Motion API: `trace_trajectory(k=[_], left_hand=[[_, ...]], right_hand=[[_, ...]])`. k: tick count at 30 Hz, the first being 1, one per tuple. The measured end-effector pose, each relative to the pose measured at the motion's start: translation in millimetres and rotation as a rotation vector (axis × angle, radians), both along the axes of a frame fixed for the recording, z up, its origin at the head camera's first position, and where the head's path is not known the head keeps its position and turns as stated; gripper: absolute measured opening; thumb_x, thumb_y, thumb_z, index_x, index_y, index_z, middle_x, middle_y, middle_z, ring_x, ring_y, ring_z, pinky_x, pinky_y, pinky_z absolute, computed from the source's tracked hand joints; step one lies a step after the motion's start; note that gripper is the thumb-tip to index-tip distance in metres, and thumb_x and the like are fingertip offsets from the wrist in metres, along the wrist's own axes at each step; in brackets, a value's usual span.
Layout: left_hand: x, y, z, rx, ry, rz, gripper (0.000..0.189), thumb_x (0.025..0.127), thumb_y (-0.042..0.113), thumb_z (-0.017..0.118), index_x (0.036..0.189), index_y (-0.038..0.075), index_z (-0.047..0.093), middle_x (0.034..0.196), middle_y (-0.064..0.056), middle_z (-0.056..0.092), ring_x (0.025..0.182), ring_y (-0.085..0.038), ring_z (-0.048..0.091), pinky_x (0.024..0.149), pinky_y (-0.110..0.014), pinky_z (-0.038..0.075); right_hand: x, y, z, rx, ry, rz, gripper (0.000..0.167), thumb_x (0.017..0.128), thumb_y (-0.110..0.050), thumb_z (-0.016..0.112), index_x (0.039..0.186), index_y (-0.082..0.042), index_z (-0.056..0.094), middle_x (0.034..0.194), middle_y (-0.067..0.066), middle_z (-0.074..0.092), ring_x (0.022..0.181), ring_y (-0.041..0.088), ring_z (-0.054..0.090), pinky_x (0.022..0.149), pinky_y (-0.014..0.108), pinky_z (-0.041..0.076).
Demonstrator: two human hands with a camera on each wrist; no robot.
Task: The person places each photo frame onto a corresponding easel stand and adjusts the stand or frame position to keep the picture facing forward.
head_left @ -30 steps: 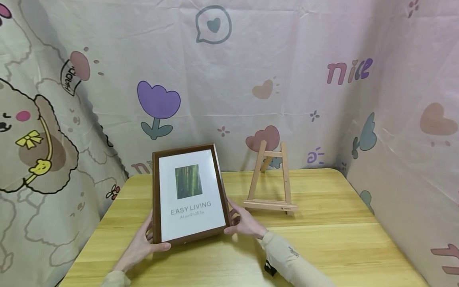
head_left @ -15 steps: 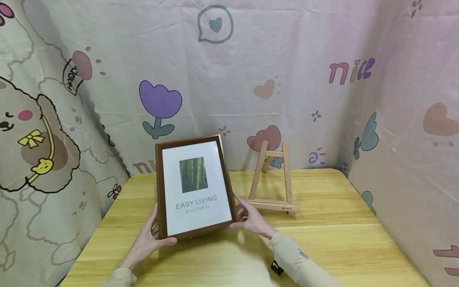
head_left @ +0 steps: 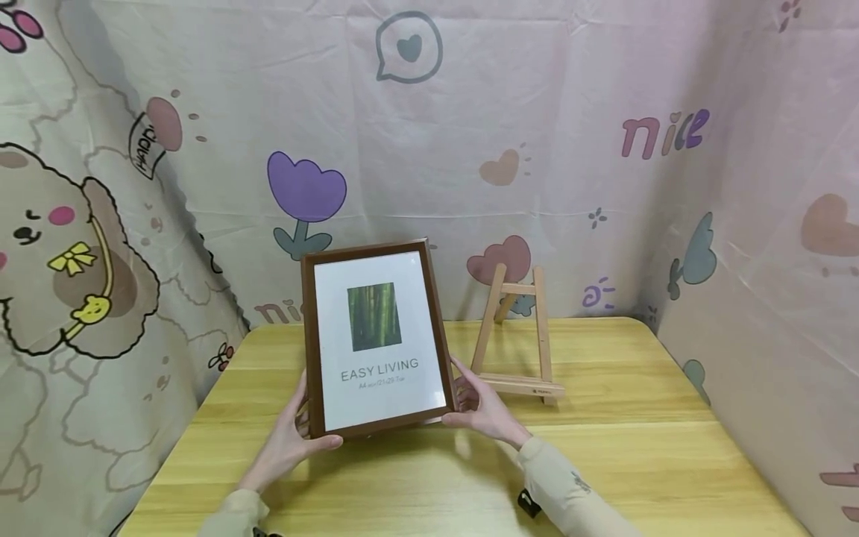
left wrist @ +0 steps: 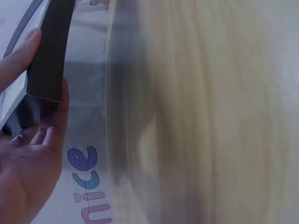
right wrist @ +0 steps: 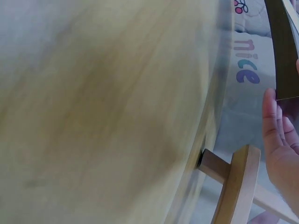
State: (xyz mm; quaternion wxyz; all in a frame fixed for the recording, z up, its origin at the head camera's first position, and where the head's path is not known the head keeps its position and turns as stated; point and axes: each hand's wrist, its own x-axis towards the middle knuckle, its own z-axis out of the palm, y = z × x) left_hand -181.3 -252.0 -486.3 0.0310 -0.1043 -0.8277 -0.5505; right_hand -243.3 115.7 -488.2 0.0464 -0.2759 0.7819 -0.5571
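Observation:
A brown picture frame [head_left: 382, 388] with a white insert, a green bamboo picture and the words EASY LIVING is held up between both hands, tilted slightly. My left hand [head_left: 285, 444] grips its lower left corner, thumb over the front and fingers behind. On the lower right corner, my right hand [head_left: 485, 409] has the same kind of grip. The left wrist view shows the thumb and fingers around the dark frame edge [left wrist: 49, 60]. To the right of the frame stands a small wooden easel [head_left: 517, 384], its ledge close by my right hand.
The wooden table [head_left: 624, 447] has a cartoon-print cloth [head_left: 550, 97] hanging behind it and at both sides. A small black object [head_left: 529, 503] shows beside the right sleeve.
Both hands have raised the picture frame and carried it a little to the right. The easel stays where it stood, while the head view has shifted slightly.

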Motion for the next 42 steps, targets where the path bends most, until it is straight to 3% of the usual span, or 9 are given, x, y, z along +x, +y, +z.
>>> trace_trajectory(k=[6, 13, 20, 25, 31, 42], left_hand=[[-3.3, 4.4, 1.7, -0.026, 0.026, 0.011, 0.132, 0.076, 0.011, 0.088, 0.161, 0.038, -0.01, 0.166, -0.03, 0.01, 0.133, -0.062, 0.043, 0.099, -0.056, 0.054], [-10.0, 10.7, 3.3, -0.009, 0.077, -0.024, 0.132, 0.076, 0.01, 0.088, 0.16, 0.04, -0.01, 0.166, -0.028, 0.011, 0.136, -0.059, 0.039, 0.098, -0.059, 0.054], [-15.0, 20.8, 8.1, -0.019, 0.107, -0.032, 0.132, 0.076, 0.01, 0.088, 0.161, 0.037, -0.01, 0.168, -0.026, 0.004, 0.146, -0.059, 0.023, 0.105, -0.07, 0.042], [-19.3, 29.5, 13.0, -0.047, 0.081, -0.003, 0.13, 0.077, 0.015, 0.088, 0.162, 0.032, -0.01, 0.168, -0.028, 0.005, 0.145, -0.06, 0.025, 0.104, -0.07, 0.044], [-26.2, 39.8, 17.9, -0.044, 0.022, 0.014, 0.127, 0.079, 0.02, 0.087, 0.163, 0.02, -0.008, 0.169, -0.026, -0.001, 0.15, -0.056, 0.014, 0.112, -0.071, 0.034], [-38.2, 56.5, 23.8, -0.02, 0.046, -0.026, 0.125, 0.079, 0.02, 0.087, 0.163, 0.015, -0.005, 0.167, -0.029, 0.006, 0.146, -0.058, 0.023, 0.111, -0.068, 0.037]], right_hand=[[-1.4, 5, 1.9, -0.044, 0.0, 0.011, 0.106, 0.08, -0.01, 0.084, 0.163, -0.02, 0.019, 0.109, 0.02, 0.059, 0.084, 0.013, 0.06, 0.08, 0.023, 0.058], [-0.5, 13, 6.1, -0.075, -0.009, -0.003, 0.107, 0.079, -0.008, 0.084, 0.163, -0.023, 0.019, 0.12, 0.021, 0.054, 0.089, 0.013, 0.064, 0.087, 0.025, 0.059], [-1.1, 22, 7.6, -0.096, 0.014, -0.021, 0.105, 0.079, -0.007, 0.083, 0.162, -0.02, 0.021, 0.121, 0.022, 0.053, 0.095, 0.018, 0.067, 0.091, 0.025, 0.058], [-2.1, 30, 9.6, -0.089, 0.02, -0.058, 0.105, 0.079, -0.009, 0.084, 0.162, -0.022, 0.021, 0.124, 0.023, 0.052, 0.097, 0.019, 0.068, 0.09, 0.025, 0.058], [-1.2, 39, 14.2, -0.079, 0.015, -0.12, 0.103, 0.079, -0.01, 0.084, 0.162, -0.023, 0.024, 0.134, 0.025, 0.049, 0.1, 0.017, 0.065, 0.092, 0.022, 0.057], [-2.6, 55, 16.4, -0.134, 0.025, -0.155, 0.101, 0.08, -0.004, 0.082, 0.161, -0.021, 0.025, 0.128, 0.023, 0.052, 0.091, 0.011, 0.063, 0.087, 0.023, 0.057]])
